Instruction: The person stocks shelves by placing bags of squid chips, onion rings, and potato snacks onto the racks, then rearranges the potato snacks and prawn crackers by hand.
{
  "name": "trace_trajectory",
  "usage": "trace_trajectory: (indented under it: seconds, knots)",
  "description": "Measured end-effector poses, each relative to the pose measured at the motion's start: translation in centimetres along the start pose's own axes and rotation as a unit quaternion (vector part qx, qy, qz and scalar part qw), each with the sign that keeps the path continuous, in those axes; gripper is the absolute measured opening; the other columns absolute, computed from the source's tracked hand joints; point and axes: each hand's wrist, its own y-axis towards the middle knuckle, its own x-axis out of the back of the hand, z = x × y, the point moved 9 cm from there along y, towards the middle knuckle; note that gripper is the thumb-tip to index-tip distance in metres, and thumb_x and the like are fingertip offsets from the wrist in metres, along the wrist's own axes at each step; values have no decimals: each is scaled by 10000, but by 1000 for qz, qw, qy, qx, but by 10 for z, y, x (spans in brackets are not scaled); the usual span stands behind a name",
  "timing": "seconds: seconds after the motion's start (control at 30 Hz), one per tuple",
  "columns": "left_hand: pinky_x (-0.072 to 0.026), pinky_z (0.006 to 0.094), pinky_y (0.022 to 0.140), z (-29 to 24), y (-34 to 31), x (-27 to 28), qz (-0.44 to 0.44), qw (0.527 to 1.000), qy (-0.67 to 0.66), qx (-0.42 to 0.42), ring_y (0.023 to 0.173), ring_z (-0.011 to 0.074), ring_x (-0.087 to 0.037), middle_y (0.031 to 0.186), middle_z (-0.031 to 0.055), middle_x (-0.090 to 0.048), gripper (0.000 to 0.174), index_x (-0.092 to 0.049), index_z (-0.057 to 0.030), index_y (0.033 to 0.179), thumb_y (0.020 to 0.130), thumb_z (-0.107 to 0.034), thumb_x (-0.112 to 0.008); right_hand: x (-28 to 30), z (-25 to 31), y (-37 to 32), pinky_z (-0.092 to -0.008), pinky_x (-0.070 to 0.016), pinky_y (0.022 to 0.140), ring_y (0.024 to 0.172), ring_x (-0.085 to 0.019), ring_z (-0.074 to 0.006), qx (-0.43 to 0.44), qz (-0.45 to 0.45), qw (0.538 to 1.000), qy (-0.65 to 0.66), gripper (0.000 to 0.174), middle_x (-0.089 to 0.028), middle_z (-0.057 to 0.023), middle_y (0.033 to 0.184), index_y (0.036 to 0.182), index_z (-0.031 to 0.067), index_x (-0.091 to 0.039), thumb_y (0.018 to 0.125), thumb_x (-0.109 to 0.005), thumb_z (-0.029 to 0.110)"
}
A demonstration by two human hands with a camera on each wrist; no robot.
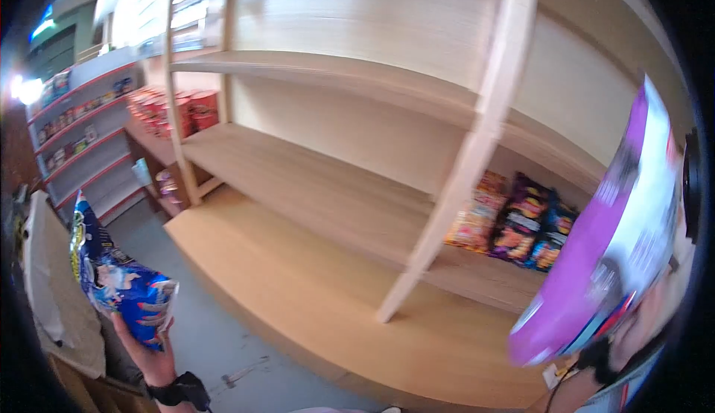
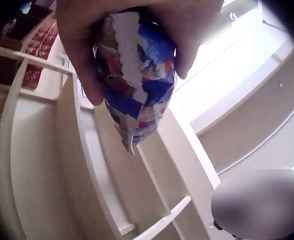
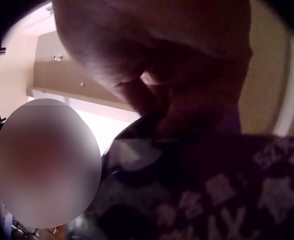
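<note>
At the lower left of the head view, my left hand (image 1: 151, 355) holds up a blue snack bag (image 1: 132, 288) by its lower part. The left wrist view has thumb and fingers on either side of the same crinkled bag (image 2: 137, 75). Over on the right, my right hand (image 1: 646, 315) grips a large purple and white snack bag (image 1: 577, 275), held upright in front of the shelves. From the right wrist, fingers of the right hand (image 3: 162, 60) pinch the dark-looking top edge of that bag (image 3: 217, 192), which carries pale printed shapes.
A wooden shelf unit (image 1: 313, 156) with a slanting-looking front post (image 1: 462, 175) fills the middle. Several snack bags (image 1: 514, 223) stand on its lower shelf at right. Red tubs (image 1: 171, 111) are stacked behind left, near a red-edged store shelf (image 1: 86, 130). Grey floor (image 1: 238, 338) shows below.
</note>
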Motion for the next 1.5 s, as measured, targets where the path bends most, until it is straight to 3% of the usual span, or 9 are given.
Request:
trace_trajectory:
  seconds: [0.07,0.23,0.5,0.63,1.0,1.1,1.2,1.47,1.5]
  knots:
    - [-475,468,826,10,23,17,-168,895,-317,264,1111,261,-497,1308,69,-438,569,-302,-224,1383,884,-343,-550,-44,-44,-51,-342,-393,965,1127,-505,-221,28,40,998,-26,525,-510,-143,1229,1274,-21,-422,883,-536,311]
    - [-368,351,978,32,83,60,-65,922,-335,181,1097,208,-507,1252,68,-500,589,-326,-81,1354,897,-398,-519,-254,-157,-60,-283,-427,781,874,-564,-144,-132,176,975,42,371,-626,-71,960,1039,-53,-581,849,-593,266]
    - [-362,371,990,101,73,211,-283,947,-93,118,1172,219,-452,1332,80,-417,643,-285,-67,1379,856,-282,-589,-568,-257,-49,-260,-405,734,796,-542,-122,-110,299,931,177,314,-615,-47,875,978,-39,-593,847,-601,246]
    - [-402,365,946,101,97,272,-409,902,-130,48,1126,197,-501,1288,47,-483,622,-337,-119,1365,889,-491,-483,-746,-290,-66,-236,-364,675,743,-488,-90,-124,399,879,230,299,-579,-7,819,959,-15,-601,844,-607,261]
    - [-355,408,999,128,184,351,-586,803,-78,-78,1185,293,-430,1350,143,-406,620,-320,-88,1375,880,-362,-573,-1200,-152,-143,-202,-404,662,743,-500,-56,-32,640,712,287,163,-582,23,816,970,-6,-589,892,-549,131]
    - [-340,424,1022,134,211,372,-588,753,294,-24,1207,308,-417,1367,115,-391,703,-310,-86,1380,860,-515,-509,-1272,-146,-173,-219,-379,578,654,-432,-53,-68,631,696,336,132,-497,14,681,851,-42,-561,877,-554,87]
    - [-347,425,1016,186,271,431,-596,801,23,-57,1202,305,-419,1361,114,-392,686,-316,-74,1374,861,-471,-538,-1355,-149,-194,-206,-382,573,648,-451,-49,-85,648,678,337,137,-511,6,686,845,-44,-562,878,-558,89]
    - [-474,398,837,287,547,534,-450,892,30,26,1019,248,-544,1182,103,-526,440,-451,-73,1238,891,-330,-534,-1530,-149,-173,-235,-379,539,606,-447,-66,-142,583,761,247,211,-500,-3,666,743,-25,-495,883,-564,118]
    - [-375,398,999,325,572,561,-359,933,3,20,1170,238,-473,1290,81,-475,640,-338,-77,1350,861,-437,-541,-1547,-150,-169,-233,-380,549,620,-448,-63,-155,550,778,261,208,-506,-3,676,750,-23,-494,883,-566,120]
